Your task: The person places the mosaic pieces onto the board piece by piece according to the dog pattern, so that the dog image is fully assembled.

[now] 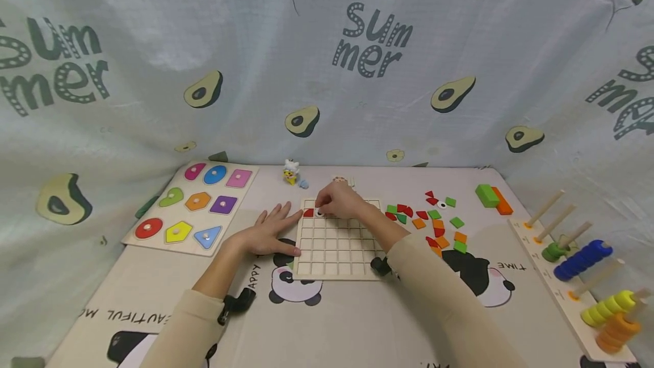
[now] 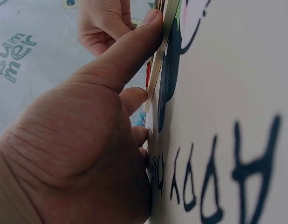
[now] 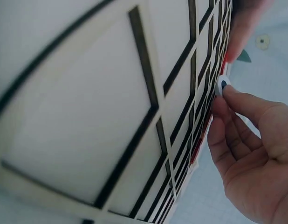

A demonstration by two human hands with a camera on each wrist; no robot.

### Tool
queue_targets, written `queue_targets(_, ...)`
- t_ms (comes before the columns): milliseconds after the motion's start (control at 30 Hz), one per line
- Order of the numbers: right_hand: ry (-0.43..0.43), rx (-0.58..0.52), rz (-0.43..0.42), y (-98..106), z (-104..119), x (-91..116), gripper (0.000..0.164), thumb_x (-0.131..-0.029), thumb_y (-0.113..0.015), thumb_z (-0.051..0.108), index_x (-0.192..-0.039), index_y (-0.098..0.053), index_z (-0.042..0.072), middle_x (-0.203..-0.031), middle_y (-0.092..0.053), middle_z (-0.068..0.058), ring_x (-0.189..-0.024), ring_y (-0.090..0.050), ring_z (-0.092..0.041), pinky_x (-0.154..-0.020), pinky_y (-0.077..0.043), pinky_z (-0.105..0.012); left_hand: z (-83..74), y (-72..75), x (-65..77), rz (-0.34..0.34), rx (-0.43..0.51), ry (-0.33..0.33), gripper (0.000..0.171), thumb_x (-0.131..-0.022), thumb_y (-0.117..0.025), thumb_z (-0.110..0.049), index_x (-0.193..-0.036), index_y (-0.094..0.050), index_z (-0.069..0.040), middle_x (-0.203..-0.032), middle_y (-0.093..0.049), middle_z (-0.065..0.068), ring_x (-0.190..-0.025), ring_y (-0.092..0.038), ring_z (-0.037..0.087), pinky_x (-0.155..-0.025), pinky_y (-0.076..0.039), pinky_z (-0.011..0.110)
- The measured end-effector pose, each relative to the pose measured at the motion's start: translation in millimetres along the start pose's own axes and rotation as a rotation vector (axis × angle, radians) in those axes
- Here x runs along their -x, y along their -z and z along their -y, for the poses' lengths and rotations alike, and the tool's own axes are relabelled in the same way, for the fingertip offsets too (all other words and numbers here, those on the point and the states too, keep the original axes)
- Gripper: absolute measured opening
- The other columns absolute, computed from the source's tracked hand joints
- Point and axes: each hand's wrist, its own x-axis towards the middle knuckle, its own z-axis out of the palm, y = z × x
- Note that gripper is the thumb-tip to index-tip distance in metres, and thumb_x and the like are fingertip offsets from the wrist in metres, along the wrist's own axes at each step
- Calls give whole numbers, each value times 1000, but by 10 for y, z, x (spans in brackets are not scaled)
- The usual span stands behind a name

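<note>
A pale wooden grid board (image 1: 330, 255) with square cells lies on the table. A red piece (image 1: 309, 213) sits in a cell near its far left corner. Beside that piece, my right hand (image 1: 340, 200) pinches a small white disc with a dark spot (image 3: 222, 85), like an eye, between thumb and fingertip at the board's surface. My left hand (image 1: 267, 231) lies spread at the board's left side. Its thumb (image 2: 134, 49) and index finger touch the board's edge, and the other fingers rest on the tabletop.
Loose red, green and orange pieces (image 1: 439, 224) are scattered right of the board, with another eye disc (image 1: 441, 205) among them. A shape puzzle (image 1: 191, 217) lies left. Green (image 1: 487, 195) and orange blocks and a peg stacker (image 1: 554, 288) stand right. Small figurines (image 1: 290, 172) stand behind.
</note>
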Motion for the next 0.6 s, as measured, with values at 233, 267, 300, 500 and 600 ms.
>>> queue_targets(233, 24, 194, 4, -29, 63, -8, 7, -88, -70, 13, -92, -76, 13, -83, -69, 6, -76, -60, -8, -70, -50, -27, 10, 0, 6, -12, 1, -2, 101, -75, -66, -68, -155, -19, -26, -162, 0, 11, -147, 8, 35, -114, 8, 59)
queue_targets(267, 28, 221, 8, -33, 74, -4, 8, -88, -70, 13, -93, -76, 13, -85, -70, 5, -77, -60, -8, -72, -51, -27, 10, 0, 6, -12, 2, -3, 101, -75, -66, -68, -155, -19, -26, -162, 0, 11, -147, 8, 35, -114, 8, 59)
queue_targets(300, 30, 242, 9, -36, 86, 1, 9, -89, -69, 14, -94, -76, 13, -86, -71, 4, -79, -61, -8, -73, -51, -28, 10, 1, 6, -12, 3, -2, 101, -75, -66, -68, -154, -19, -26, -162, 0, 11, -147, 8, 35, -114, 8, 59)
queue_targets(500, 41, 309, -2, -64, 107, 19, 11, -89, -69, 15, -96, -77, 14, -92, -73, 4, -84, -64, -8, -76, -52, -27, 4, 0, 9, -7, 2, -2, 101, -75, -66, -67, -154, -20, -26, -162, -1, 11, -147, 7, 35, -114, 8, 59)
queue_targets(600, 68, 278, -17, -15, 73, 62, 12, -90, -68, 14, -99, -77, 12, -96, -72, 2, -87, -64, -10, -78, -52, -28, -6, -6, 4, -4, 1, -1, 101, -75, -66, -67, -154, -19, -26, -161, -1, 11, -147, 7, 35, -114, 8, 59)
